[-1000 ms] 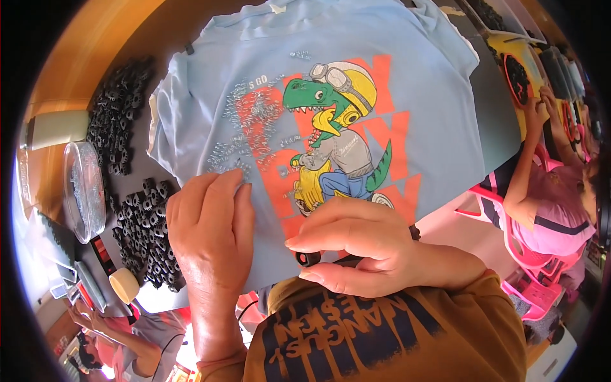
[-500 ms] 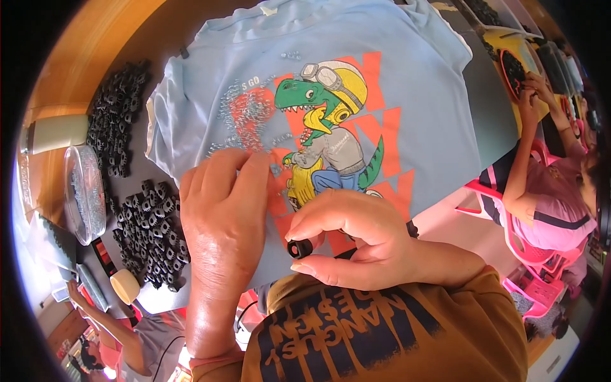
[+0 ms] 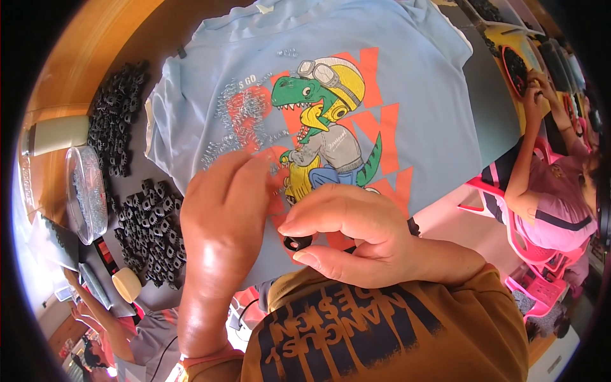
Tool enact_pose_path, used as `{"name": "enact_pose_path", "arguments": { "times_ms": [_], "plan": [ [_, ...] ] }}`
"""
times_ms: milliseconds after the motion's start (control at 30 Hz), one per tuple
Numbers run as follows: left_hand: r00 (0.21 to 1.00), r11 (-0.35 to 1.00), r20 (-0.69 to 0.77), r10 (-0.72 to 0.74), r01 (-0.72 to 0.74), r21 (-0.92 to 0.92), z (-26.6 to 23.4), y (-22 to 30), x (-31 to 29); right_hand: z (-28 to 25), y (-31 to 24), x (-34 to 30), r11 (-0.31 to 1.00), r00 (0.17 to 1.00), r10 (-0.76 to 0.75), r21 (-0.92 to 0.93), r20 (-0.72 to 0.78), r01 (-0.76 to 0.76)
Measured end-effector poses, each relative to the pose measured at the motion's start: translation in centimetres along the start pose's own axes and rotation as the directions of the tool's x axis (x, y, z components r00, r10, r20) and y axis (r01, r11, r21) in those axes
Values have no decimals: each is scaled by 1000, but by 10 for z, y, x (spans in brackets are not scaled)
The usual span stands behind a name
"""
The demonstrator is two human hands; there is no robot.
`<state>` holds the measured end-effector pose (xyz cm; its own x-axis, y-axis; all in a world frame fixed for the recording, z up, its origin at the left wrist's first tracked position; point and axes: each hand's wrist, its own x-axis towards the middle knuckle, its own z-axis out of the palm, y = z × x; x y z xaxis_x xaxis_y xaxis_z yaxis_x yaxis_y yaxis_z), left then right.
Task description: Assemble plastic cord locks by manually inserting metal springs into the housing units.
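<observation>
A light-blue T-shirt (image 3: 433,140) with a printed cartoon dinosaur is spread over the table. Many tiny silvery coil springs (image 3: 245,111) lie loose on its left half. My left hand (image 3: 223,207) is over the lower edge of these springs, fingers bent down and drawn together at the cloth. Its fingertips are hidden, so what they grip does not show. Between the thumb and forefinger of my right hand (image 3: 363,232) is a small black plastic piece (image 3: 296,243) with a round hole, held just above the shirt's lower part.
Two heaps of black plastic pieces (image 3: 149,235) lie left of the shirt. Beside them stands a clear tub (image 3: 86,194) of springs. A cream-coloured round object (image 3: 126,284) sits at the lower left. Other people work at the right (image 3: 554,197) and lower left, near pink chairs (image 3: 538,245).
My left hand has shifted slightly, its fingers closing in more over the springs. The black piece in my right hand has tilted a little. The person at lower left has moved their hands.
</observation>
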<state>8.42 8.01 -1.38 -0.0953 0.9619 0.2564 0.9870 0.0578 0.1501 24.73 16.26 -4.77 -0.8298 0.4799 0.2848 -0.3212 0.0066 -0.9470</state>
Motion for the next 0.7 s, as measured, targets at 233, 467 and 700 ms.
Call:
{"name": "enact_pose_path", "arguments": {
  "times_ms": [233, 467, 700],
  "plan": [
    [795, 338, 297, -529, 518, -786, -42, 24, -19, 1, 4, 1, 999, 999, -20, -42, -36, 19],
    [743, 60, 507, -437, 587, -808, -48, 23, -24, 1, 3, 2, 998, 999, -17, -55, -39, 15],
    [716, 19, 595, -364, 644, -764, -47, 16, -29, 0, 5, 2, 980, 995, -68, -180, 67, 79]
  ]
}}
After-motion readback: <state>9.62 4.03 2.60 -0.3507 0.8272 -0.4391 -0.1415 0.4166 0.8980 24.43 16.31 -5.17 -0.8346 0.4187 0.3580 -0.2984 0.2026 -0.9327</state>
